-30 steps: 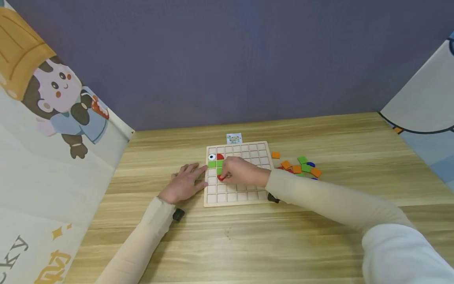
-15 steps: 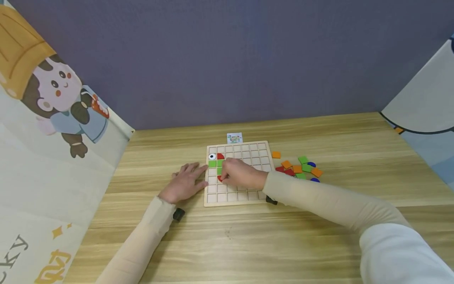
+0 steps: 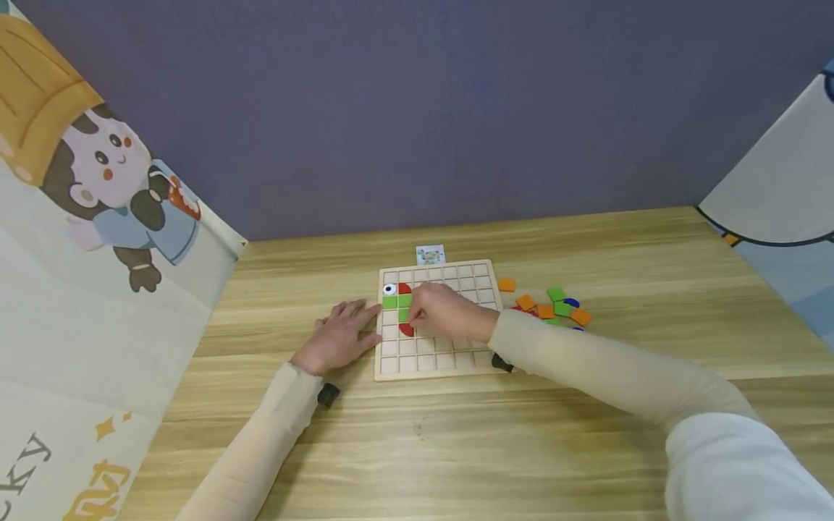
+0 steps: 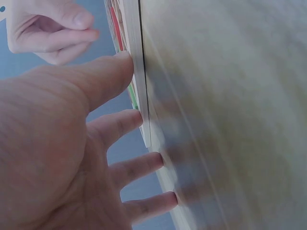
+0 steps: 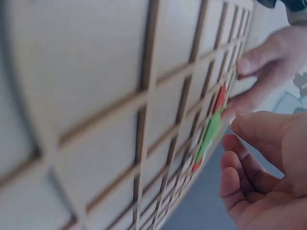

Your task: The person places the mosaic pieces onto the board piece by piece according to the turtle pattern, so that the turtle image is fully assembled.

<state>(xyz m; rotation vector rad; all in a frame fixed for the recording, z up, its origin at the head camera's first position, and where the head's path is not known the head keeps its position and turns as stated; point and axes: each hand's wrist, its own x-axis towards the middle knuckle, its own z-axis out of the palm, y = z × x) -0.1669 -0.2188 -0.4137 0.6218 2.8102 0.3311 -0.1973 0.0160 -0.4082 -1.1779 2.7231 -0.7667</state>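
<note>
A wooden grid board (image 3: 456, 359) lies on the table. My left hand (image 3: 339, 337) rests at its left edge, fingers spread; thumb and index finger touch the board's side in the left wrist view. Just above the board hovers my right hand (image 3: 449, 315), its fingers loosely curled around nothing in the right wrist view. Close to those fingertips, a red rounded piece (image 3: 407, 330) sits in a cell. Above it are green square tiles (image 3: 403, 315), a second red rounded piece (image 3: 405, 288) and a white eye tile (image 3: 389, 289). The right hand hides some cells.
Right of the board lie loose pieces: several orange tiles (image 3: 525, 302), green tiles (image 3: 556, 294), blue rounded pieces (image 3: 571, 303) and red ones partly behind the right sleeve. A small picture card (image 3: 430, 254) lies behind the board. A dark wall (image 3: 456, 116) rises beyond the table.
The right fingers have let go of the lower red piece and lifted slightly away, so more of it shows in its cell. The left hand has stayed in place.
</note>
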